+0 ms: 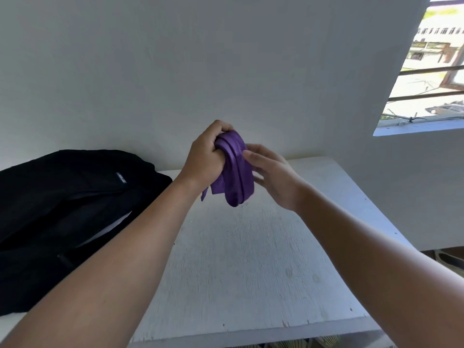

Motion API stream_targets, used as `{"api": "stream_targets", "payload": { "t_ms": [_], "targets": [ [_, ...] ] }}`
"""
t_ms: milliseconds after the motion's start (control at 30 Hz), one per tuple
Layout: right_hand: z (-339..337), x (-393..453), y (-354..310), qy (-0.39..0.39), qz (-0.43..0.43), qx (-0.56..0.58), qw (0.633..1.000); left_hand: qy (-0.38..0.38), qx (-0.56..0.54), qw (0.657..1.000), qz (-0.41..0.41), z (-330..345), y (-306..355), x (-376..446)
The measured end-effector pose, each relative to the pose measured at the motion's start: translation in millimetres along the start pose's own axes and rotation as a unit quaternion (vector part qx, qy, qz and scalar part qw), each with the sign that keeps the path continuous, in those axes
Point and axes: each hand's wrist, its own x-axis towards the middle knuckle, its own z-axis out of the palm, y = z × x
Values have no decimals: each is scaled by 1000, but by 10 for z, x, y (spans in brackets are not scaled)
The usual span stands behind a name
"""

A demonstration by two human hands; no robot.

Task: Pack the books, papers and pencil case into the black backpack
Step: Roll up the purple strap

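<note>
**While the pencil case hangs in one fist, a slip is the main risk**

Because the left hand (204, 156) alone grips the purple pencil case (234, 169), fingers curled tight round its upper end, the soft pouch droops from the fist in mid-air above the white table (251, 259). The right hand (272, 175) stands just beside it with fingers straight and spread, the fingertips at or very near the fabric; whether they truly touch cannot be told. A thin purple tag or strap end dangles below the left wrist and could catch on something during the move.

The black backpack (75, 209) lies on the table to the left, well apart from the pouch. A pale sliver shows at its slit-like opening, probably papers already inside, though that is a guess. The opening looks narrow and slack, so the case may snag on the lip, or push the flap shut, unless the free hand first spreads it. Since the pouch is limp and gathered unevenly, a loosened grip would likely drop it onto the table, not into the bag
</note>
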Motion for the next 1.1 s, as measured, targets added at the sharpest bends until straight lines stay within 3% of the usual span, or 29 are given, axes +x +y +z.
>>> {"api": "stream_targets", "payload": {
  "t_ms": [133, 300, 467, 667, 767, 933, 1100],
  "targets": [
    [110, -60, 10, -19, -33, 66, 997, -7, -11, 1000, -7, 20, 43, -22],
    [102, -68, -85, 2, -67, 106, 992, -97, -79, 985, -117, -28, -113, -150],
    [171, -69, 52, 31, -15, 44, 998, 71, -225, 953, -189, -10, -74, -151],
    [325, -54, 140, 2, -18, -23, 1000, 82, -316, 925, -193, -5, 48, -148],
    [399, -32, 137, 2, -21, -51, 998, 83, -303, 930, -191, -81, 71, -185],
    [531, -34, 218, -38, 19, 36, 998, 72, -159, 974, -141, -228, 171, -262],
    [927, -9, 197, -79, 70, 126, 986, 93, -180, 959, -200, -619, 32, -446]
  ]
}}
